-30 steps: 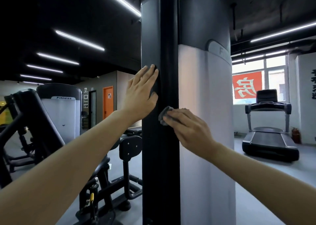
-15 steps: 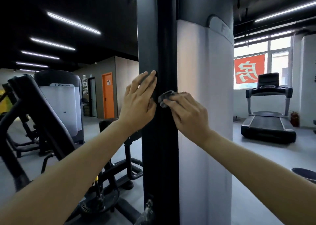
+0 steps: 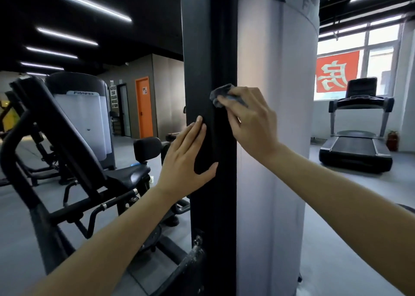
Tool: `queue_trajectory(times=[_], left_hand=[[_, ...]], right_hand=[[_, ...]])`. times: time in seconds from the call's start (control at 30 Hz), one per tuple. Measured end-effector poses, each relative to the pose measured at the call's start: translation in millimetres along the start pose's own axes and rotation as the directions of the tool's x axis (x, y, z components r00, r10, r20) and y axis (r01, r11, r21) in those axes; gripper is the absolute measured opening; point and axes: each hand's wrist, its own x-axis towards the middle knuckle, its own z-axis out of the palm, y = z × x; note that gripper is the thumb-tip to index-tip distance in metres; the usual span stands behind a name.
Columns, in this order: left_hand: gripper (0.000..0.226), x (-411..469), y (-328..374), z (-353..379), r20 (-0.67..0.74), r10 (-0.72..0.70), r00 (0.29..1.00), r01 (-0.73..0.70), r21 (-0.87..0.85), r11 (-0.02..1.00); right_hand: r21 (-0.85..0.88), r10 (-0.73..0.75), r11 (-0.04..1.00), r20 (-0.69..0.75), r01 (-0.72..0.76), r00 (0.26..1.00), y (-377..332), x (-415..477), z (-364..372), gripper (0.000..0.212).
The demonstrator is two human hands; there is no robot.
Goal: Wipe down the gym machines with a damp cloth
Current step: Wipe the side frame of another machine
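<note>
Cloth [image 3: 219, 94], a small grey wad, is bunched in the right hand [image 3: 251, 124], whose fingers curl over it and press it against the front of the black upright post [image 3: 208, 37] on the near machine. Just below and to the left, the left hand [image 3: 186, 158] lies flat on the same post. Its fingers are straight and together and its thumb is spread across the front. It holds nothing and looks like a brace.

Right of the post, touching it, stands the machine's tall white shroud [image 3: 269, 71]. Left of the post, farther back, is a black padded seat [image 3: 125, 176] on a dark frame. An orange door [image 3: 144, 106] is far off behind it, and a treadmill [image 3: 359, 142] stands far right by the window.

The step in hand appears to be wiping the post at about mid-height. Much of the machine probably remains, since the post runs well above and below the cloth and the shroud sits beside it. The next move likely calls for a firm stroke along the post with the wad pressed flat. The left hand would have to shift clear if the stroke goes downward, as it lies just under the cloth.
</note>
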Motion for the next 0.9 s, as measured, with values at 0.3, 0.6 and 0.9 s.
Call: queue_trajectory(times=[0.3,0.6,0.9], left_hand=[[0.106,-58,14,25,0.081,-0.128,0.988,0.136,-0.107,0.985],[0.104,-95,29,38,0.109,-0.132,0.985,0.142,-0.093,0.985],[0.107,-148,43,64,0.182,-0.164,0.969,0.180,-0.073,0.981]], right_hand=[[0.043,-0.188,0.982,0.119,0.184,0.975,-13,-89,0,0.026],[0.006,0.064,0.998,-0.006,-0.064,0.998,-13,-21,4,0.022],[0.005,-0.178,0.984,0.122,0.179,0.976,-32,-150,-3,0.022]])
